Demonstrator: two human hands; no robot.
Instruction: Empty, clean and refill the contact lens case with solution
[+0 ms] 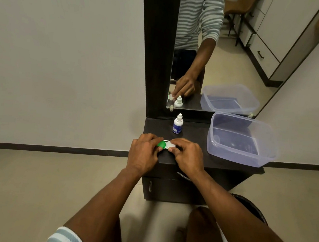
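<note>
Striped sleeves and two bare forearms are seen nearest the viewer, reaching forward to a dark worktop (219, 162) set below a tall mirror (231, 49). On the worktop's right side a clear plastic tub (269, 152) is placed, with what looks like a little water in it. At the front edge the left hand (144, 154) and right hand (187, 157) are brought close together, fingers curled, each pinching one end of a contact lens case (167, 145); a green cap (161, 144) is held by the left, a white cap (172, 144) by the right. Behind it a small solution bottle (178, 124) is stood upright, capped.

The case is judged light, rigid and smooth, likely slippery once wet; it is best steadied at its body while one cap's rim is twisted.
</note>
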